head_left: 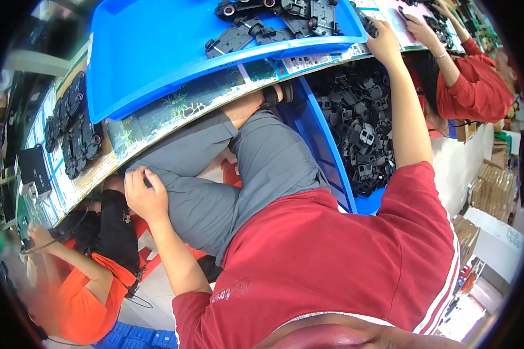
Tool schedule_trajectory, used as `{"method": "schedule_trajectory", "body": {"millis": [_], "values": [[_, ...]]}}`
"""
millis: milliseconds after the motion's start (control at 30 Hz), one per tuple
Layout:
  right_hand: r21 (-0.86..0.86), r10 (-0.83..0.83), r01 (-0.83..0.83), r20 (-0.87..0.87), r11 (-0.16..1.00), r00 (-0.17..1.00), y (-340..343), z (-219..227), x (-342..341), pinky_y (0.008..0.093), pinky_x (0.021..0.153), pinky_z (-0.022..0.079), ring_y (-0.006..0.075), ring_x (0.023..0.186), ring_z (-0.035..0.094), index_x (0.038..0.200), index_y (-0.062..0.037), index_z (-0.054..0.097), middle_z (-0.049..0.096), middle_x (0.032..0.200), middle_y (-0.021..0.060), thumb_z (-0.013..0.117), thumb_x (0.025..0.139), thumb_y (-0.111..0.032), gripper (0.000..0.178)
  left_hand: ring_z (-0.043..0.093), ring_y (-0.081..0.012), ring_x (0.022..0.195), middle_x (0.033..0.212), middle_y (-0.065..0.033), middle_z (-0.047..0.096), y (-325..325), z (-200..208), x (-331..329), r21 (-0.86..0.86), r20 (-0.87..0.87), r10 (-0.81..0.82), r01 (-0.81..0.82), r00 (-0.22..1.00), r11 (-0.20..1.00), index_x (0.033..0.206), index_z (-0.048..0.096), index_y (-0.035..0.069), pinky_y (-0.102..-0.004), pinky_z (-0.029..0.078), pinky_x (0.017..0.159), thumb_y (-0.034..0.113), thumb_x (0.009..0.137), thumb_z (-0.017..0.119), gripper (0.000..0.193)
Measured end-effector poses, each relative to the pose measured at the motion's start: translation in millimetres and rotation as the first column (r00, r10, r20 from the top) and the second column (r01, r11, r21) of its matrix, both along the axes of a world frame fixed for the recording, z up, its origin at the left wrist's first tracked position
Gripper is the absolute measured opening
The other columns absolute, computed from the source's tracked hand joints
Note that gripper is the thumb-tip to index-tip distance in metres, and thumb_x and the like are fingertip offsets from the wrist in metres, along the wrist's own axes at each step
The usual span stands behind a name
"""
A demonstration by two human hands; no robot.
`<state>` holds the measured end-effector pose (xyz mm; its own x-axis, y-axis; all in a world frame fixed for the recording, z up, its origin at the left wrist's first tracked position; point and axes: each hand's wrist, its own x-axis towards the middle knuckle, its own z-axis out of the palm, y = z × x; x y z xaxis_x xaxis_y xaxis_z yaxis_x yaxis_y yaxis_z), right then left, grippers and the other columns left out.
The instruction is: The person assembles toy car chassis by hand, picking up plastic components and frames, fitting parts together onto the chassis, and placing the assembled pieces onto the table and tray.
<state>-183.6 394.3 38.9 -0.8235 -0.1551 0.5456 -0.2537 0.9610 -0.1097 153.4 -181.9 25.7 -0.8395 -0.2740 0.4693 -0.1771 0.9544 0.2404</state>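
My left hand (147, 196) rests by my left thigh, its fingers curled round a small black piece (148, 178) whose kind I cannot make out. At the right end of the blue tray (157, 64), my right hand (384, 43) closes on a black plastic part (365, 23), partly hidden by the fingers and the tray's rim. Several black toy car chassis (236, 38) with small wheels lie heaped at the right side of that tray.
A deep blue bin (326, 145) of small black plastic parts (364, 136) stands right of my legs. More toy car chassis (81, 142) and a black box (34, 168) lie on the table's left. Co-workers sit at left, in orange (90, 299), and right, in red (471, 87).
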Motion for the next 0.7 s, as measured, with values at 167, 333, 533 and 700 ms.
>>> {"method": "schedule_trajectory", "body": {"millis": [167,333,533,700], "values": [[-0.023,0.024,-0.019,0.207,1.0,0.978,-10,27,29,0.0432,0.099,0.051,0.0397,0.11,0.067,0.124,-0.0056,0.072,0.069,0.117,0.0241,0.08,0.082,-0.035,0.052,0.064,-0.0319,0.078,0.086,-0.0108,0.061,3,2,-3,-0.02,0.009,0.002,-0.002,1.0,1.0,0.091,0.067,0.004,-0.0426,0.05,0.068,0.008,0.087,0.061,0.009],[-0.138,0.071,-0.04,0.224,0.99,0.972,-12,42,43,0.0432,0.098,0.052,0.0378,0.109,0.068,0.122,-0.008,0.074,0.071,0.115,0.0226,0.081,0.082,-0.044,0.054,0.063,-0.0328,0.078,0.086,-0.0119,0.061,8,4,-6,-0.034,0.022,-0.01,0.011,1.0,0.999,0.091,0.066,0.002,-0.0434,0.05,0.068,0.008,0.087,0.06,0.01],[-0.217,0.066,-0.048,0.072,0.975,0.995,40,38,26,0.0367,0.092,0.053,0.0312,0.105,0.071,0.116,-0.0075,0.076,0.073,0.11,0.019,0.079,0.085,-0.046,0.05,0.062,-0.0344,0.076,0.086,-0.0131,0.06,15,9,-11,-0.062,0.045,-0.013,0.015,0.999,0.998,0.092,0.066,0.001,-0.0439,0.049,0.068,0.008,0.088,0.06,0.011],[-0.262,-0.073,0.105,0.129,0.959,0.989,93,52,7,0.035,0.089,0.054,0.0278,0.099,0.072,0.112,-0.0067,0.077,0.075,0.108,0.0164,0.076,0.088,-0.047,0.047,0.062,-0.0346,0.076,0.085,-0.0128,0.06,23,16,-19,-0.084,0.067,-0.001,0.007,0.998,0.996,0.09,0.066,0.001,-0.0442,0.049,0.067,0.008,0.087,0.06,0.009]]}}
